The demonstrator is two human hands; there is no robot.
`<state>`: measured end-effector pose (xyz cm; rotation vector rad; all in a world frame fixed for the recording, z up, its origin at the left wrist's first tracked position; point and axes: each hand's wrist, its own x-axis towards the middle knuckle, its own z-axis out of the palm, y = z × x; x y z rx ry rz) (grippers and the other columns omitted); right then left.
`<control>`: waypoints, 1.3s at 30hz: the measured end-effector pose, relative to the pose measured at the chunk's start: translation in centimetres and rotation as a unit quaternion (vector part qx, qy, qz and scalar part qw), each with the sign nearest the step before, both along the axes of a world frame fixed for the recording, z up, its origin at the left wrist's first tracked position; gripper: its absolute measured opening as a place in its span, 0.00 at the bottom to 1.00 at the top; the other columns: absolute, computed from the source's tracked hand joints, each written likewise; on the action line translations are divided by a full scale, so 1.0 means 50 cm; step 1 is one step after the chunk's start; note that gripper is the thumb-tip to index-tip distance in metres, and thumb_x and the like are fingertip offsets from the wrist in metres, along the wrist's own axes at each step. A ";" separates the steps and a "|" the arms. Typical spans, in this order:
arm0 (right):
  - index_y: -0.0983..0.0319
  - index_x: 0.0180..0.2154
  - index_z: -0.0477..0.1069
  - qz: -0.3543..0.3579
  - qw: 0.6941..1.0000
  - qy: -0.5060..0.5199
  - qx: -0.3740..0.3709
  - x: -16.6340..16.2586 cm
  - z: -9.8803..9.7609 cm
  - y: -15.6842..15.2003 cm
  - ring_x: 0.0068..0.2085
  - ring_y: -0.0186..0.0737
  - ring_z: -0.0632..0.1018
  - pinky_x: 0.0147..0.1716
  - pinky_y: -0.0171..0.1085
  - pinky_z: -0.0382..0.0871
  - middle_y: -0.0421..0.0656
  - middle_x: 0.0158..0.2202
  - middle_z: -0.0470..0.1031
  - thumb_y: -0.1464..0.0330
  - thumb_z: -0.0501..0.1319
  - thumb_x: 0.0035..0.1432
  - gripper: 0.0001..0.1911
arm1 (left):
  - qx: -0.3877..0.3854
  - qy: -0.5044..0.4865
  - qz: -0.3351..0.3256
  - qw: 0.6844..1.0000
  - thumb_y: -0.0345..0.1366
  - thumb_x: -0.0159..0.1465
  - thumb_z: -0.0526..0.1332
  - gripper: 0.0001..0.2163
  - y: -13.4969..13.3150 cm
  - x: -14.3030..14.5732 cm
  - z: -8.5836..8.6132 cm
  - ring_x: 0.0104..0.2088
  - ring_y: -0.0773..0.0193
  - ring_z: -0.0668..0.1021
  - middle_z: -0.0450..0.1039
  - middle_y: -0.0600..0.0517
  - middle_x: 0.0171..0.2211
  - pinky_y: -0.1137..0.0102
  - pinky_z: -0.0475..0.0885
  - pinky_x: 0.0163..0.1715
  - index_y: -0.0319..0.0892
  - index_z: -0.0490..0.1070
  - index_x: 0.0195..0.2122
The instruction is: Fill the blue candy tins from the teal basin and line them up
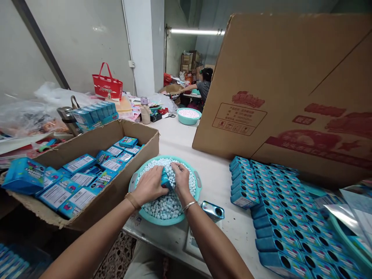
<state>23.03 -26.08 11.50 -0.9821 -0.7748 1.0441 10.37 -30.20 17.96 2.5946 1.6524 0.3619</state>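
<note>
A teal bowl (195, 182) full of small white tablets (162, 207) sits on the table in front of me. Both hands are inside it. My left hand (149, 185) is closed around a small blue tin (165, 180), pressing it into the tablets. My right hand (180, 177) rests against the tin's other side with fingers curled on the tablets. Another blue tin (213, 211) with a round hole lies on its side just right of the bowl.
A cardboard box (116, 190) of blue packets stands at left. Rows of open blue tins (279, 217) lie at right below a big carton (285, 89). A second teal bowl (188, 115) and another person (203, 85) are farther back.
</note>
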 end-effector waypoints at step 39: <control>0.63 0.24 0.73 0.133 0.989 0.063 -0.025 0.004 0.140 0.079 0.29 0.39 0.77 0.34 0.37 0.70 0.41 0.23 0.76 0.66 0.64 0.42 0.06 | 0.062 -0.249 0.085 0.963 0.41 0.52 0.66 0.24 0.048 0.003 0.010 0.44 0.53 0.76 0.72 0.49 0.43 0.64 0.67 0.41 0.45 0.62 0.49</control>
